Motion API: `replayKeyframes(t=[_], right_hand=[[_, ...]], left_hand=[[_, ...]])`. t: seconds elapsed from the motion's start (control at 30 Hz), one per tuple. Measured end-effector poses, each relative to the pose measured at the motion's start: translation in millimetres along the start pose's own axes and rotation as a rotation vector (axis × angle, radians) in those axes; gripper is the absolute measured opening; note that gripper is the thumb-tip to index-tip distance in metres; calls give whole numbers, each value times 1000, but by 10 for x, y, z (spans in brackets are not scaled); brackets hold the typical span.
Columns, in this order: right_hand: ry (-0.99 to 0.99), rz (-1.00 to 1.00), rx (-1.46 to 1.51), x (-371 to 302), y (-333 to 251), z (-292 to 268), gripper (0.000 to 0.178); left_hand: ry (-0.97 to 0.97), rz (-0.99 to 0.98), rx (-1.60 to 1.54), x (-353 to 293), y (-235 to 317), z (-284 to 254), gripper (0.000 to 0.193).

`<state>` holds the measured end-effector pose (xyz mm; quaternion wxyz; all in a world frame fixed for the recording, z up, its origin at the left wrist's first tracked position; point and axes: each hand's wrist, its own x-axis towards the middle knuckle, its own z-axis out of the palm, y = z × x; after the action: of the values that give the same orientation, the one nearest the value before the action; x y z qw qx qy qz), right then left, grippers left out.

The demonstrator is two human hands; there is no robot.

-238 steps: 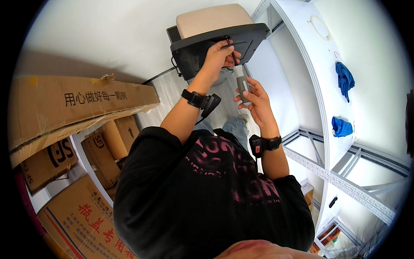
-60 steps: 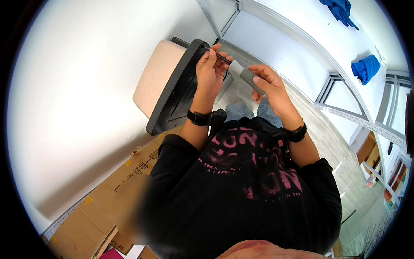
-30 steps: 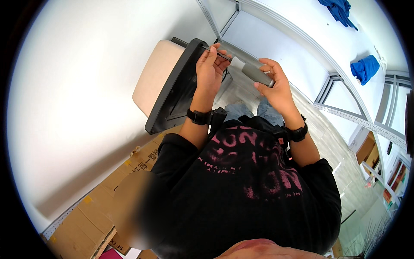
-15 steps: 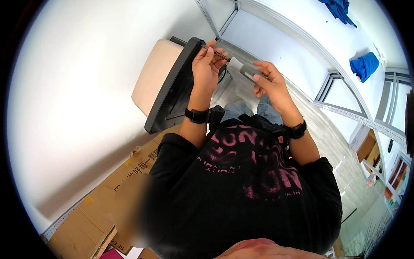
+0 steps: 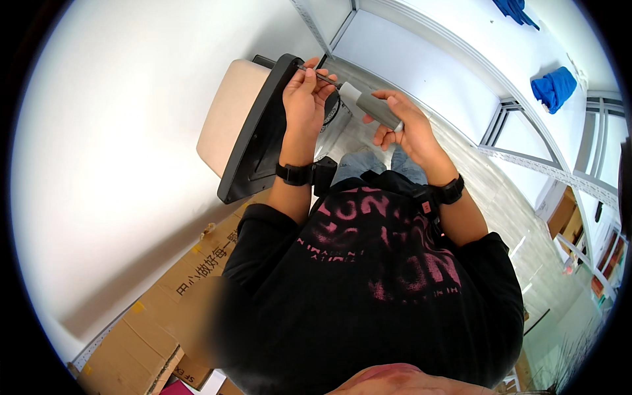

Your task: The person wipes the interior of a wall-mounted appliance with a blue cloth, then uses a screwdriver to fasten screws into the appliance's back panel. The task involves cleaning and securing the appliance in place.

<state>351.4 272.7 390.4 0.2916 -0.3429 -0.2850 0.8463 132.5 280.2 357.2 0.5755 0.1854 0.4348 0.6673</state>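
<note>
Nearest to view is my black T-shirt (image 5: 368, 289), its chest printed with pink block lettering in large and small lines, broken up by folds and a worn finish. Each wrist carries a black strap: the left wristband (image 5: 296, 174) has a dark module at its inner side, and beside the right wristband (image 5: 449, 191) sits a small red label (image 5: 426, 207), its print too small to read.

My right hand (image 5: 403, 125) grasps the rear of a grey screwdriver (image 5: 376, 109) with a pale front collar. My left hand (image 5: 305, 99) has its thumb and fingers closed lightly about the dark shaft; how firmly, I cannot tell. The screwdriver lies slantwise between both hands, its shaft running to the upper corner of a black panel (image 5: 263, 138). Whether the tip is seated there I cannot tell, as my fingers crowd that spot. The panel stands tilted, and a beige padded block (image 5: 230, 118) adjoins its far face.

At lower left, a long cardboard box (image 5: 141, 322) bears a row of bold black characters along its top; a blur covers part of it. Below, a smaller carton (image 5: 191, 370) shows black Latin capitals.

Farthest off, a crumpled blue cloth (image 5: 554, 89) rests on white shelving (image 5: 454, 39), with another blue cloth (image 5: 517, 13) at the upper edge.
</note>
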Motion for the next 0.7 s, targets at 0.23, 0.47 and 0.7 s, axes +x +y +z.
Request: replayKeyframes(t=[0.23,0.47,0.7], right_hand=[[157,-403,-504,96,197,-16,47],[108,-34,166,-26,-13,97,48],[152,-319,-358,53,168,17,49]], left_hand=[[-18,-63,-35,-64,-25,60,26],[-25,-8,-11,-54,-57,45,25],[-21,-47,-78,-88,-29,59,23]])
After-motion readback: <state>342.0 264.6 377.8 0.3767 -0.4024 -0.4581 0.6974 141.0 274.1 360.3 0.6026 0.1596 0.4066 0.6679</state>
